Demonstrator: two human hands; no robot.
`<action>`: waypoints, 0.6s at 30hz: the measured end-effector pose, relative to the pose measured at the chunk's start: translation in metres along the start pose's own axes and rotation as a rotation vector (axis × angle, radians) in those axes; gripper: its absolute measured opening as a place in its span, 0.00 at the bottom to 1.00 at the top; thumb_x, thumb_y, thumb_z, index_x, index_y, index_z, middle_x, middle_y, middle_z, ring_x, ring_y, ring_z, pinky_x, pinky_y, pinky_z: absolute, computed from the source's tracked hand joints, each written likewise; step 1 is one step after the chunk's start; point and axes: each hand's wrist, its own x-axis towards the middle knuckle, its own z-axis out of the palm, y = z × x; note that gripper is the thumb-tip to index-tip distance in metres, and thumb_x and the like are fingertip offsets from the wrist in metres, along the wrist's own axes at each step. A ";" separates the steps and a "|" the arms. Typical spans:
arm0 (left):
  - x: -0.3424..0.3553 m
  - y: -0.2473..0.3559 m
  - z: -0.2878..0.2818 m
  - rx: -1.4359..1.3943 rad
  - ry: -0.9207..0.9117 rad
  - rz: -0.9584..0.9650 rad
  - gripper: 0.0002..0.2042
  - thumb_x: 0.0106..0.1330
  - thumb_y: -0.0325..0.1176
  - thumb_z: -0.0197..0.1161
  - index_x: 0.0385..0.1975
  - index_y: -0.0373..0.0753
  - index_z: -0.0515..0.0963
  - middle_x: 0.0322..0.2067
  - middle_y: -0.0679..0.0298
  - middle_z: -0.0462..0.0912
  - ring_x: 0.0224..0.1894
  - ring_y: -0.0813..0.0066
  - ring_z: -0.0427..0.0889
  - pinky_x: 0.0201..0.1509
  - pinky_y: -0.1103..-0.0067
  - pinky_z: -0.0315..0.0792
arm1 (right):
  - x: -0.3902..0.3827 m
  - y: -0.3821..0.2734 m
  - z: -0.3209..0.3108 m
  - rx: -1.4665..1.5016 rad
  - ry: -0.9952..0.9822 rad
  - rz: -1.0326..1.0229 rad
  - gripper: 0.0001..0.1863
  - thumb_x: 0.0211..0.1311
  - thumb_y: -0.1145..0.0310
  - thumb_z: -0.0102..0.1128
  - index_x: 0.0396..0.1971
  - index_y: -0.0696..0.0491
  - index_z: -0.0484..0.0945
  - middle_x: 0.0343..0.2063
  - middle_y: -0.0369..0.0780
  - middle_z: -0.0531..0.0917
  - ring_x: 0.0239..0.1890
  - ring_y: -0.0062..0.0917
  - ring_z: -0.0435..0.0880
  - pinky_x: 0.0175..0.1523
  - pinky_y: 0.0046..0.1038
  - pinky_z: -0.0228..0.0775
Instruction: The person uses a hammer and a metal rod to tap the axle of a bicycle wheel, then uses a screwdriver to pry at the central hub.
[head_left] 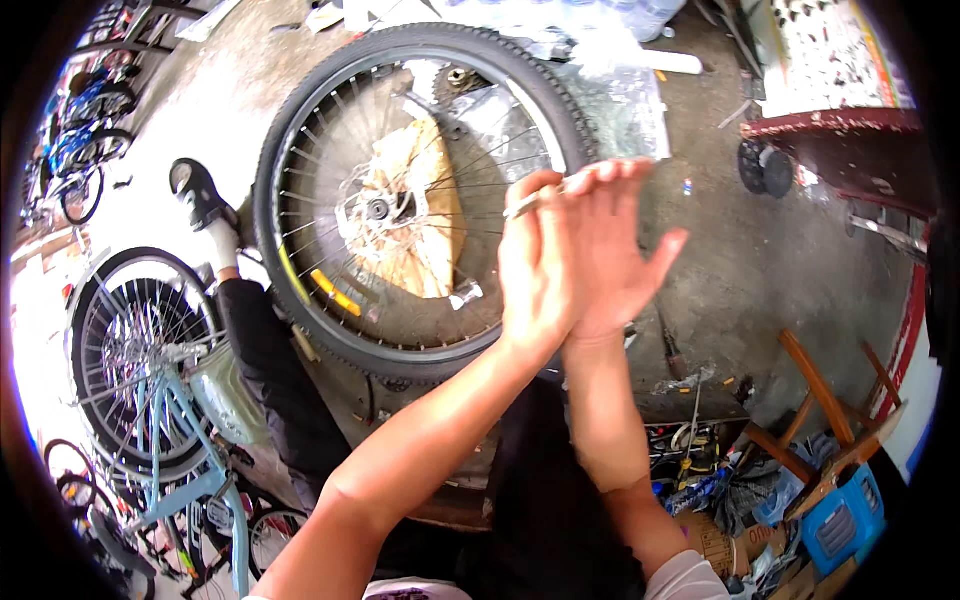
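My left hand (537, 265) is closed, its fingers bent around a small, thin metal piece (522, 206) whose kind I cannot make out. Beside it and touching it is my right hand (618, 255), palm turned up, thumb spread out and fingers stretched with slightly curled tips. Both hands are over the near right edge of a large bicycle wheel (287, 130) with a black knobby tyre and a disc-type hub. Through its spokes a tan paper or cloth piece (430, 225) shows on the floor.
A light blue bicycle (165, 450) stands at the left, with more bikes (90, 130) behind. Clear plastic wrapping (625, 100) lies beyond the wheel. At right are a dark red cart (840, 150), a wooden frame (818, 385), a blue plastic stool (843, 515) and a tool pile (690, 455).
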 end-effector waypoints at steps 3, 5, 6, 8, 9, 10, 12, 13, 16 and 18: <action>0.011 0.001 -0.002 0.052 -0.063 0.013 0.19 0.85 0.44 0.45 0.59 0.33 0.70 0.47 0.57 0.82 0.52 0.70 0.80 0.59 0.72 0.76 | -0.010 -0.005 0.002 -0.053 -0.005 -0.022 0.40 0.74 0.38 0.46 0.69 0.58 0.64 0.58 0.48 0.71 0.63 0.42 0.67 0.76 0.48 0.52; 0.016 -0.004 -0.011 0.163 -0.034 0.134 0.18 0.83 0.42 0.45 0.59 0.34 0.69 0.39 0.49 0.86 0.41 0.53 0.88 0.49 0.64 0.80 | -0.021 -0.003 -0.005 -0.093 -0.017 0.006 0.37 0.74 0.43 0.51 0.70 0.57 0.64 0.59 0.47 0.70 0.65 0.42 0.67 0.77 0.45 0.52; 0.015 -0.002 -0.015 0.201 -0.066 0.118 0.17 0.83 0.41 0.46 0.59 0.34 0.69 0.39 0.47 0.86 0.40 0.48 0.88 0.46 0.62 0.79 | -0.027 -0.005 -0.003 -0.068 0.033 0.014 0.36 0.74 0.43 0.53 0.69 0.56 0.64 0.59 0.47 0.70 0.64 0.41 0.67 0.78 0.46 0.52; 0.009 -0.007 -0.043 0.229 -0.044 0.101 0.14 0.81 0.38 0.51 0.56 0.34 0.74 0.38 0.49 0.84 0.37 0.51 0.85 0.44 0.65 0.78 | -0.043 0.008 0.000 -0.074 0.148 0.072 0.32 0.77 0.44 0.50 0.67 0.55 0.68 0.56 0.45 0.74 0.60 0.39 0.71 0.74 0.45 0.58; 0.003 -0.010 -0.058 0.243 -0.014 0.130 0.13 0.81 0.35 0.52 0.54 0.34 0.76 0.37 0.54 0.82 0.35 0.60 0.83 0.42 0.69 0.77 | -0.051 0.006 -0.004 -0.072 0.160 0.078 0.32 0.77 0.44 0.50 0.67 0.55 0.68 0.56 0.45 0.74 0.60 0.39 0.71 0.74 0.45 0.58; -0.002 -0.011 -0.075 0.270 0.021 0.161 0.11 0.80 0.33 0.54 0.52 0.35 0.78 0.36 0.58 0.81 0.33 0.69 0.80 0.40 0.74 0.76 | -0.056 0.000 -0.011 -0.267 0.137 0.185 0.30 0.78 0.45 0.49 0.64 0.56 0.70 0.53 0.44 0.77 0.57 0.36 0.73 0.70 0.42 0.62; -0.011 -0.013 -0.114 0.237 0.010 0.082 0.11 0.81 0.32 0.53 0.54 0.34 0.78 0.33 0.69 0.78 0.33 0.83 0.73 0.36 0.81 0.70 | -0.067 -0.021 -0.021 -0.815 0.207 0.193 0.26 0.79 0.48 0.49 0.59 0.56 0.74 0.46 0.41 0.80 0.49 0.31 0.77 0.60 0.36 0.69; -0.014 -0.012 -0.135 0.317 0.029 0.115 0.15 0.83 0.35 0.50 0.57 0.32 0.75 0.31 0.69 0.79 0.34 0.83 0.75 0.40 0.82 0.72 | -0.073 -0.030 -0.026 -1.144 0.304 0.092 0.24 0.79 0.49 0.50 0.56 0.56 0.77 0.42 0.40 0.82 0.45 0.28 0.78 0.55 0.33 0.72; -0.026 0.001 -0.193 0.431 0.156 0.096 0.15 0.84 0.37 0.49 0.56 0.33 0.77 0.33 0.67 0.81 0.35 0.83 0.78 0.42 0.82 0.75 | -0.082 -0.057 -0.034 -1.905 0.400 -0.080 0.11 0.77 0.67 0.56 0.49 0.58 0.81 0.38 0.36 0.82 0.41 0.19 0.79 0.53 0.25 0.71; -0.032 -0.008 -0.219 0.400 0.224 0.049 0.14 0.84 0.36 0.50 0.55 0.33 0.77 0.32 0.68 0.80 0.34 0.83 0.77 0.41 0.82 0.75 | -0.095 -0.090 -0.044 -2.066 0.422 -0.131 0.09 0.76 0.70 0.58 0.48 0.58 0.82 0.38 0.35 0.82 0.41 0.19 0.79 0.52 0.24 0.71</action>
